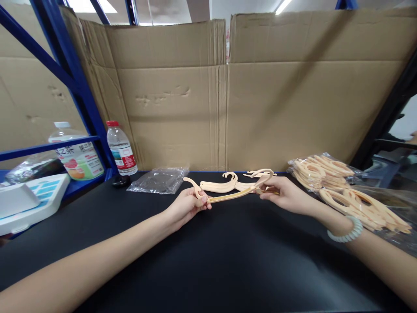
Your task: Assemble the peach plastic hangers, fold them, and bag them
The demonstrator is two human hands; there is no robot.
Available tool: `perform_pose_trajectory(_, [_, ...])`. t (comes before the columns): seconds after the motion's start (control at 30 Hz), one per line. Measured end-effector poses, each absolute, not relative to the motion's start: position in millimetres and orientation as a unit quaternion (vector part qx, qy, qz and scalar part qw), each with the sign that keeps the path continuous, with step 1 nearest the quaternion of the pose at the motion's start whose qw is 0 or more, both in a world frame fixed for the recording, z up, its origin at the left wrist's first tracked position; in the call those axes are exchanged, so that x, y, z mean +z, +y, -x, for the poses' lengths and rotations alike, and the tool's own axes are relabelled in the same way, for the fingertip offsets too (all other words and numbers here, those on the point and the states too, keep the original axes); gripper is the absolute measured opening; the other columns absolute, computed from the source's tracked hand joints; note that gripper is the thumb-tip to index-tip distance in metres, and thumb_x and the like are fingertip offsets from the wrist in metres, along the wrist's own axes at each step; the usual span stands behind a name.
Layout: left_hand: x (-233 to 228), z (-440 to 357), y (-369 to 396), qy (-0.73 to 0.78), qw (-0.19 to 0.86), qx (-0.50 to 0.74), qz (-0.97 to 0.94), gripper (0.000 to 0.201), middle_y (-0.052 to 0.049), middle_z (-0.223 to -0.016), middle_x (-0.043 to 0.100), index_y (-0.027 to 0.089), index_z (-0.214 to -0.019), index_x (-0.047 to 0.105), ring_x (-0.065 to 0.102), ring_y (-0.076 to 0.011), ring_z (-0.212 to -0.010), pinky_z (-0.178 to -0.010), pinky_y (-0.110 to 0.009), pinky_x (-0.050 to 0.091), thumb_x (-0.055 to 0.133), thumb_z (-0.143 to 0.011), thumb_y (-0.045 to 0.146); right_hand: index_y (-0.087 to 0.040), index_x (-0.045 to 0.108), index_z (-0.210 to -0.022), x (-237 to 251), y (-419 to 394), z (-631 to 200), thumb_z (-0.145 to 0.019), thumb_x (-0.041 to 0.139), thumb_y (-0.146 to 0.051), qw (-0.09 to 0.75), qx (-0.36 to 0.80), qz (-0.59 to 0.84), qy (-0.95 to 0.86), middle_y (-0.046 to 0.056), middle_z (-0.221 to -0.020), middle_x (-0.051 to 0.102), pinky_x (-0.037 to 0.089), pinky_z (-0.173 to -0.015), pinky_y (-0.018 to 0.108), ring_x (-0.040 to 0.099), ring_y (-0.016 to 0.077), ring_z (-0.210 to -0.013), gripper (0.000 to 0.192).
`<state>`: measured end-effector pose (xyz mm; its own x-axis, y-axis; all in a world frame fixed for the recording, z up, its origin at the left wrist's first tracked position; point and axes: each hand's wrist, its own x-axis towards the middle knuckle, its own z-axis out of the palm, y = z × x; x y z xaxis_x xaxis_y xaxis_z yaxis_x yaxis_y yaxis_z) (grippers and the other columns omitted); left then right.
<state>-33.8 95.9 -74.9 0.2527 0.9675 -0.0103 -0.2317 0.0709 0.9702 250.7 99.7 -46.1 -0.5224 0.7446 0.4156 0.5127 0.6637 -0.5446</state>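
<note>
Both my hands grip one cream plastic clothes hanger [231,197] above the black table. My left hand [185,206] is closed on its left end, where a curved piece sticks up past my fingers. On the other side, my right hand [283,194] pinches the hanger close to its hook; part of that end is hidden by my fingers. Just behind lie stacked cream hangers [216,187] with hooks turned up. A few more hanger pieces [259,174] rest farther back, near my right hand.
Bagged hangers [321,171] and loose hangers on plastic [365,206] lie at right. A flat clear plastic bag [159,180], a water bottle [121,150] and a black mouse-like object [120,181] are at left. Cardboard [172,100] walls the back; blue shelving [78,87] stands left.
</note>
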Motion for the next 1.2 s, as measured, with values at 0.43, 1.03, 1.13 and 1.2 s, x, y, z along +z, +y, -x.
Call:
perform_pose_trajectory(0.43, [-67, 26, 83, 0.429, 0.567, 0.560, -0.426, 0.020, 0.002, -0.058, 0.057, 0.013, -0.060, 0.051, 0.060, -0.0088, -0.054, -0.056, -0.019, 0.047, 0.061, -0.067, -0.003, -0.020, 0.060, -0.086, -48, 91, -235, -0.078, 0.053, -0.026, 0.366, 0.243, 0.406, -0.801, 0.003, -0.075, 0.060, 0.049, -0.052, 0.025, 0.055, 0.0138, -0.060, 0.012])
perform_pose_trajectory(1.03, [-67, 8, 35, 0.378, 0.276, 0.303, -0.830, 0.025, -0.010, -0.111, 0.067, 0.021, -0.105, 0.067, 0.058, -0.0270, -0.109, -0.097, -0.041, 0.042, 0.056, -0.082, 0.019, -0.019, 0.063, -0.104, -62, 106, -241, -0.081, 0.047, -0.021, 0.362, 0.142, 0.441, -0.809, 0.006, -0.081, 0.063, 0.051, -0.062, 0.032, 0.059, 0.0190, -0.070, 0.028])
perform_pose_trajectory(1.13, [-67, 7, 24, 0.298, 0.143, 0.234, -0.914, 0.043, -0.010, -0.137, 0.051, 0.024, -0.125, 0.056, 0.036, -0.0315, -0.132, -0.110, -0.049, 0.025, 0.057, -0.082, 0.023, -0.019, 0.062, -0.095, -65, 101, -235, -0.080, 0.048, -0.017, 0.306, 0.131, 0.434, -0.837, 0.004, -0.078, 0.063, 0.047, -0.064, 0.030, 0.057, 0.0175, -0.068, 0.022])
perform_pose_trajectory(1.2, [-69, 8, 22, 0.317, 0.108, 0.209, -0.919, 0.050, -0.011, -0.145, 0.040, 0.022, -0.133, 0.049, 0.028, -0.0347, -0.136, -0.111, -0.054, 0.019, 0.057, -0.084, 0.029, -0.019, 0.061, -0.088, -67, 98, -232, -0.079, 0.048, -0.016, 0.264, 0.146, 0.435, -0.848, 0.003, -0.074, 0.061, 0.043, -0.059, 0.028, 0.054, 0.0156, -0.063, 0.016])
